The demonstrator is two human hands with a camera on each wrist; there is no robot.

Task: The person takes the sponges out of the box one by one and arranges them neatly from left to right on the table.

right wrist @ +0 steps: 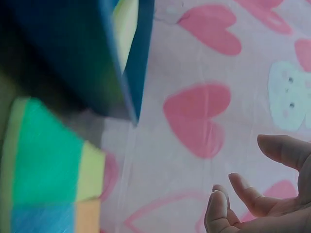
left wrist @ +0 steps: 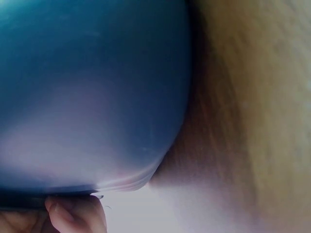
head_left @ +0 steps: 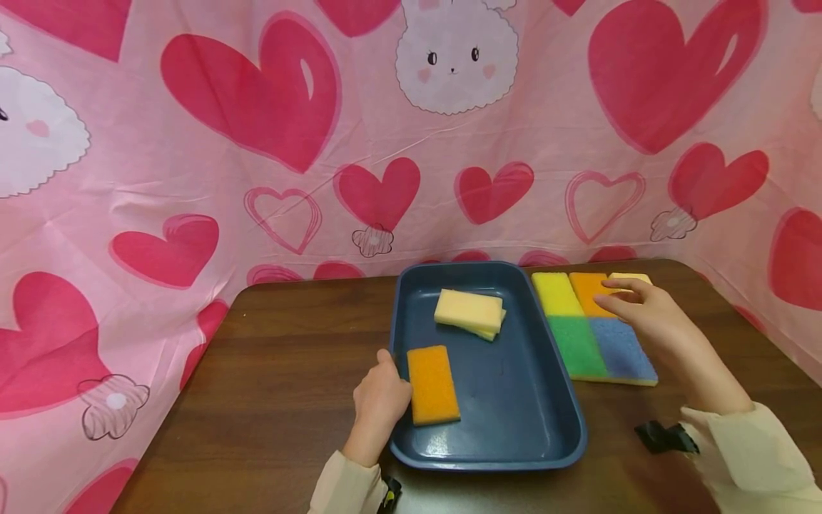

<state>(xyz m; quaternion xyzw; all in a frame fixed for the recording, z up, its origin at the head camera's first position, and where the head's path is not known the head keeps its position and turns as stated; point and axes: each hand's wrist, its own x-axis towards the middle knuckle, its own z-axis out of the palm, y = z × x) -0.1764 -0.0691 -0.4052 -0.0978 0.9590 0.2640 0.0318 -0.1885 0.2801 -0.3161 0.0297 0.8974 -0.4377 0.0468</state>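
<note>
My left hand [head_left: 380, 392] grips the left rim of a dark blue tray [head_left: 546, 400]; in the left wrist view its fingertips [left wrist: 73, 213] lie at the tray's edge. Inside the tray, an orange sponge [head_left: 433, 385] lies close to that hand, and cream sponges [head_left: 469, 310] are stacked farther back. My right hand [head_left: 651, 314] is over the sponges right of the tray, thumb and fingers apart with nothing between them. Beneath and beside it are a second orange sponge [head_left: 586, 289], a pale yellow sponge [head_left: 632, 277] partly hidden by the fingers, and a blue sponge [head_left: 619, 350].
A yellow sponge [head_left: 555, 293] and a green sponge [head_left: 578, 346] complete the block along the tray's right wall. All stand on a dark wooden table [head_left: 276, 378]. A pink cloth [head_left: 308, 228] with hearts hangs behind the table and at both sides.
</note>
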